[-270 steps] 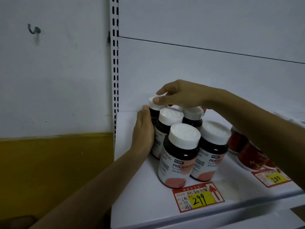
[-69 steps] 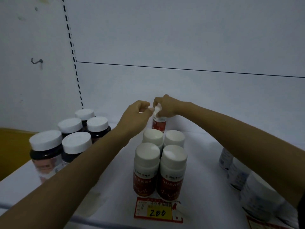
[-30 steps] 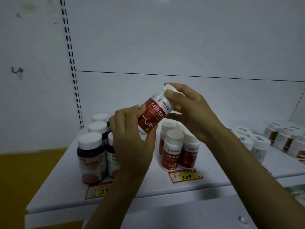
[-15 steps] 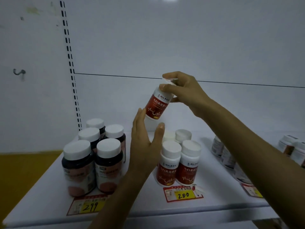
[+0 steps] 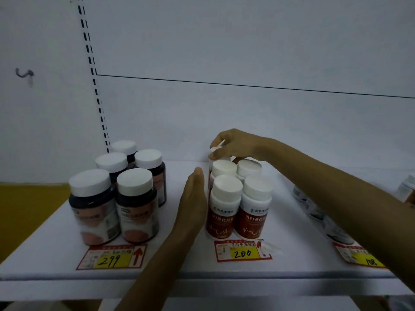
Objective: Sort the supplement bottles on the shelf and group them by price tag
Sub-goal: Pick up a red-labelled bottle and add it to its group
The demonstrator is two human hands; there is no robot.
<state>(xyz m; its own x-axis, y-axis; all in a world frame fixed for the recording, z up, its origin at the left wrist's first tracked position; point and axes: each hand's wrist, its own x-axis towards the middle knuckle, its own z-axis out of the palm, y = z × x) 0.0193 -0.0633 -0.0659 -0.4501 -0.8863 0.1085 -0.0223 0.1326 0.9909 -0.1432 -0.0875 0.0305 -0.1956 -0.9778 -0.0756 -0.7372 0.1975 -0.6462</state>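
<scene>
Five red bottles (image 5: 222, 212) are sitting behind the 200 tag (image 5: 242, 252) at centre frame. Four are standing in a tight two-by-two. The fifth, the rear bottle (image 5: 213, 154), is sitting at the back left of the block, mostly hidden by the others.

Right hand (image 5: 234, 144) is reaching in from the right and pinching the rear bottle by its white cap, fingertips curling down over the rim. A small white flap is sticking up between the fingers; seal or label, can't tell.

Left hand (image 5: 194, 198) is standing edge-on, fingers straight and pressed together, holding nothing, just beside the left flank of the red block. Can't tell if it's touching the front-left bottle.

Key relation: the rear bottle is sitting directly under the right hand, long axis vertical, just above and right of the left fingertips in frame. Right hand is the nearer one, being on the cap. The base is hidden, so I can't say whether it's down on the shelf (image 5: 56, 254). My read: it's going in as the back row, with the left palm acting as a fence on the open side.

Writing:
- Red labels are showing Chinese characters and a white pulse-line graphic. The brand strip above is too blurred to read.
- Five dark bottles (image 5: 94, 209) are standing at left behind the 299 tag (image 5: 112, 258), which carries a red up-arrow.
- 108 tag (image 5: 367, 261) is showing at lower right. The bottles behind it are mostly hidden by the right forearm.
</scene>
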